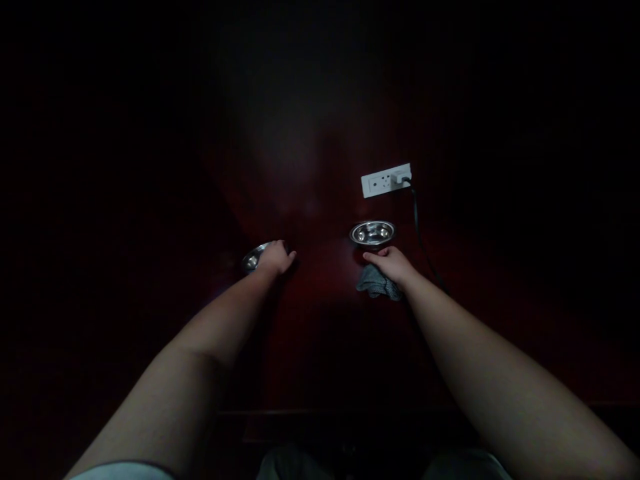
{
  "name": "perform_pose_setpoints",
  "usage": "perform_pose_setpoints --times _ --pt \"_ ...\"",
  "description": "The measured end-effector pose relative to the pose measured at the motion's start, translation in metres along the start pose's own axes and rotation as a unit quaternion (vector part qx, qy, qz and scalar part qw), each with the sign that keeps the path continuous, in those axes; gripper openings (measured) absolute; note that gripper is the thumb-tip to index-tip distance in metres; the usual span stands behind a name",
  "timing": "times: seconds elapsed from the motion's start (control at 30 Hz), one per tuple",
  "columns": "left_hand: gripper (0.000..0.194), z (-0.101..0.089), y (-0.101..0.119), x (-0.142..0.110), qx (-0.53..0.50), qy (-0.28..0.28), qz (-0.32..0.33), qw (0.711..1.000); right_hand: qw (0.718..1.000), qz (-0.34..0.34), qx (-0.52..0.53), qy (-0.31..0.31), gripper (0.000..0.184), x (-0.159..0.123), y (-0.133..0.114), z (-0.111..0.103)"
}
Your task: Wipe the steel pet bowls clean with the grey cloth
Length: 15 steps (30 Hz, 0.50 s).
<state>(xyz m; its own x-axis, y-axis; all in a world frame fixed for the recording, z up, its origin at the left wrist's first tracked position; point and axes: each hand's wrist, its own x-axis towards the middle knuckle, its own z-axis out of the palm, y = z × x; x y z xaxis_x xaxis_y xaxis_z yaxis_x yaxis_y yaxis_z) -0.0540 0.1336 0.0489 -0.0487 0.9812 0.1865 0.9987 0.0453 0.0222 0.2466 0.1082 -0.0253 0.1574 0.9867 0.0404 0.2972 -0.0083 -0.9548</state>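
My left hand (277, 257) is at a shallow shiny metal bowl (251, 261), covering its right part. Its fingers lie over the far rim, while the thumb sticks out to the right; the fingertips are partly hidden. A second metal bowl (373, 233) sits upright to the right, its inside showing. Just in front of that bowl is my right hand (395, 265), closed, with the thumb pointing left near the rim. A crumpled grey cloth (379, 283) hangs or lies under the right palm, apparently gripped by the fingers, which are mostly out of sight.
Behind the right bowl is a white socket panel (380, 182) with a white plug (400, 177) in it. A dark cable (419, 230) runs from the plug down past my right wrist. The dark red glossy tabletop (315, 320) ends at a front edge near my lap. Lighting is very dim.
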Motion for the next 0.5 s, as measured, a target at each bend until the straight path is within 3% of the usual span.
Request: perform_pose_setpoints --times 0.1,0.2,0.37,0.5 --pt "0.038 -0.01 -0.034 0.0 0.023 -0.06 -0.01 0.998 1.0 0.02 -0.017 0.012 0.037 -0.006 -0.006 -0.001" --pt "0.035 -0.013 -0.051 -0.001 0.039 -0.097 -0.007 0.995 0.999 0.029 -0.034 0.011 0.037 -0.01 -0.011 -0.002" --pt "0.035 -0.015 -0.056 -0.004 0.045 -0.113 -0.001 0.993 0.997 0.028 -0.078 -0.006 0.044 -0.019 -0.013 -0.006" --pt "0.035 -0.02 -0.055 -0.004 0.031 -0.091 -0.004 0.995 0.99 0.022 -0.136 -0.025 0.05 -0.026 -0.017 -0.011"
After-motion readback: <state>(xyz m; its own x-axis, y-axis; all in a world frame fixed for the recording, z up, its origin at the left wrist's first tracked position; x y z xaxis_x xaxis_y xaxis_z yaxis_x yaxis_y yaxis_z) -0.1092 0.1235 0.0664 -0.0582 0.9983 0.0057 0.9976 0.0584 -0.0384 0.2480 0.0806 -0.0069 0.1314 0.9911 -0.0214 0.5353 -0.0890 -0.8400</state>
